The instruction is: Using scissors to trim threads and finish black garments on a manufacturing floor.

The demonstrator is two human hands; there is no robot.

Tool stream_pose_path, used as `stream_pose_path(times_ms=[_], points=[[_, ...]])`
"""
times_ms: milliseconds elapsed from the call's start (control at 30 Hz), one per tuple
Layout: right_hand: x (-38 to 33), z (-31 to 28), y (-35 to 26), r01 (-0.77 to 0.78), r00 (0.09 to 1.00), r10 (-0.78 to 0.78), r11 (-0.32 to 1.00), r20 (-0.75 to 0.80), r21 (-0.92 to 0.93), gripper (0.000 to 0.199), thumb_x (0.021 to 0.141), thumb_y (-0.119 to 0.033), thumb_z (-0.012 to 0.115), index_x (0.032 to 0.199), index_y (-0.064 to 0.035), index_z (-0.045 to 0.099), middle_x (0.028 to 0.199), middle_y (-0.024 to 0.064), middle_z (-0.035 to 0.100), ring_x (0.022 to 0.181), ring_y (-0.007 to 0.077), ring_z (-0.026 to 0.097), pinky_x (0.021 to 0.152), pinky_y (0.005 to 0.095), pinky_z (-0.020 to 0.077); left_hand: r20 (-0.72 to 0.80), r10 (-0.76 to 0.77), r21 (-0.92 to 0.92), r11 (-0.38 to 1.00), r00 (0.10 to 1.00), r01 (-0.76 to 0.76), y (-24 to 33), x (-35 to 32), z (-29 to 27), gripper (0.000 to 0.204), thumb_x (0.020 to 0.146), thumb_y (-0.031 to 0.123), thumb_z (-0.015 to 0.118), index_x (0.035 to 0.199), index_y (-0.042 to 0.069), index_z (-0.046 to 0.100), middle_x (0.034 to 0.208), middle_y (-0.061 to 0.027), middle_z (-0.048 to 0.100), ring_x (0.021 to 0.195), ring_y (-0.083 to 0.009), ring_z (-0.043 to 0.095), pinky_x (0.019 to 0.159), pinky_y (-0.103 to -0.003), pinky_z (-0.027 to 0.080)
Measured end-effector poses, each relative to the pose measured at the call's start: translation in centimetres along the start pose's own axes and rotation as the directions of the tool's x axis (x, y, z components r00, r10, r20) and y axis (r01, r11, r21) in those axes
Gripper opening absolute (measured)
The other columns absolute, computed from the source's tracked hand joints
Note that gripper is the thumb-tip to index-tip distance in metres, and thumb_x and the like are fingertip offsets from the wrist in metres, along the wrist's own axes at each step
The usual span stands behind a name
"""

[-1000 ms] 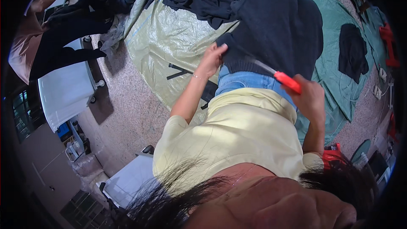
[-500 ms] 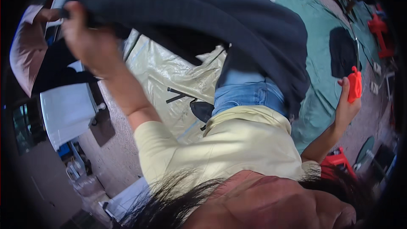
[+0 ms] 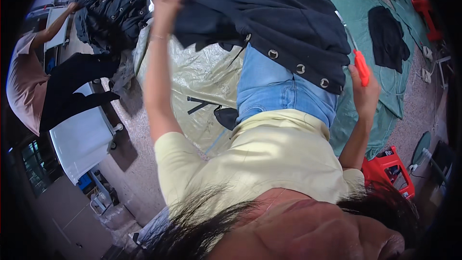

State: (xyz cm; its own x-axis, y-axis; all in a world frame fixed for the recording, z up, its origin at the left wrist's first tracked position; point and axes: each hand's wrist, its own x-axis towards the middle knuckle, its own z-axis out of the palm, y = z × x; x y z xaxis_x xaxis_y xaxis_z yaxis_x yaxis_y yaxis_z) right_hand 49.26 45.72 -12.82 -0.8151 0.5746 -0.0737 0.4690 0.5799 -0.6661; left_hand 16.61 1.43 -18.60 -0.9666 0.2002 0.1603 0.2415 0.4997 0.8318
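A dark navy garment (image 3: 293, 19) lies across my lap, with a row of round metal rings or snaps along its near edge. My left hand (image 3: 167, 5) is closed on its left part and holds it up and away, stretched out to the left; the hand is slightly blurred. In my right hand (image 3: 365, 96) is a red-handled tool (image 3: 361, 67) with a slim metal blade or shaft pointing up. Its tip is beside the garment's right edge; I cannot tell whether they touch. The tool's exact kind is unclear.
A heap of dark garments (image 3: 120, 12) lies at the far left, where another person (image 3: 29, 77) reaches into it. Another dark garment (image 3: 387, 38) rests on the green sheet (image 3: 356, 130) at right. A red plastic stool (image 3: 390, 171) stands close on my right; a white table (image 3: 79, 130) is left.
The garment has come down from in front of me onto my lap, showing its metal rings. My left hand moved right and farther away; my right hand brought the tool in toward the garment.
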Motion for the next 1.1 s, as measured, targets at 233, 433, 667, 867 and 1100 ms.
stream_pose_path(times_ms=[233, 433, 667, 867, 1100], points=[[-3.5, 1.4, -0.4, 0.095, 0.965, -0.073, 0.992, 0.253, -0.078, 0.027, 0.084, -0.032, 0.073, 0.093, -0.0085, 0.065, 0.066, 0.017, 0.058, 0.06, 0.0359, 0.058, 0.056, 0.0401, 0.0434, 0.178, -0.14, -0.506, 0.836, 0.974, 0.212, 1.9, -17.3, 16.3, 0.026, 0.082, 0.005, 0.072, 0.108, 0.001, 0.067, 0.107, -0.0058, 0.062, 0.092, -0.0089, 0.061, 0.079, -0.025, 0.05], [-5.6, 2.6, -1.4, 0.28, 0.88, -0.273, 0.959, 0.388, 0.039, 0.031, 0.082, -0.036, 0.073, 0.085, -0.0078, 0.063, 0.062, 0.0153, 0.058, 0.06, 0.0374, 0.06, 0.054, 0.0432, 0.0427, 0.213, 0.098, -0.102, 0.992, 0.972, -0.078, 2.3, -14.3, 15.8, 0.024, 0.077, -0.001, 0.07, 0.101, 0.002, 0.068, 0.094, -0.0071, 0.06, 0.08, -0.0114, 0.062, 0.072, -0.024, 0.052], [-6.1, 5.3, -1.8, 0.237, 0.896, -0.213, 0.971, 0.389, -0.015, 0.039, 0.085, -0.043, 0.07, 0.081, -0.006, 0.058, 0.062, 0.0166, 0.06, 0.063, 0.0384, 0.062, 0.055, 0.0455, 0.0441, 0.258, -0.095, -0.427, 0.881, 0.961, 0.202, 0.7, -15.1, 16.2, 0.021, 0.079, -0.003, 0.065, 0.099, -0.001, 0.06, 0.086, 0.0008, 0.061, 0.08, -0.0042, 0.058, 0.073, -0.021, 0.049], [-5.9, 5.2, -1.4, 0.262, 0.892, -0.212, 0.962, 0.4, -0.075, 0.039, 0.084, -0.042, 0.071, 0.081, -0.0059, 0.059, 0.062, 0.0166, 0.06, 0.063, 0.0388, 0.062, 0.055, 0.0453, 0.0448, 0.101, 0.012, -0.247, 0.969, 0.995, 0.014, 0.5, -15.3, 16.9, 0.023, 0.077, -0.002, 0.067, 0.099, 0.0, 0.063, 0.093, -0.0056, 0.063, 0.083, -0.0136, 0.062, 0.075, -0.025, 0.05], [-7.0, 1.9, 0.4, 0.168, 0.926, -0.153, 0.986, 0.345, -0.014, 0.035, 0.084, -0.041, 0.071, 0.087, -0.0063, 0.063, 0.062, 0.0168, 0.06, 0.061, 0.039, 0.061, 0.054, 0.0439, 0.0444, 0.272, 0.479, 0.053, 0.859, 0.835, -0.51, 9.5, -17.6, 16.9, 0.036, 0.068, 0.009, 0.078, 0.102, 0.006, 0.067, 0.092, -0.0104, 0.057, 0.082, -0.0265, 0.059, 0.071, -0.036, 0.049]])
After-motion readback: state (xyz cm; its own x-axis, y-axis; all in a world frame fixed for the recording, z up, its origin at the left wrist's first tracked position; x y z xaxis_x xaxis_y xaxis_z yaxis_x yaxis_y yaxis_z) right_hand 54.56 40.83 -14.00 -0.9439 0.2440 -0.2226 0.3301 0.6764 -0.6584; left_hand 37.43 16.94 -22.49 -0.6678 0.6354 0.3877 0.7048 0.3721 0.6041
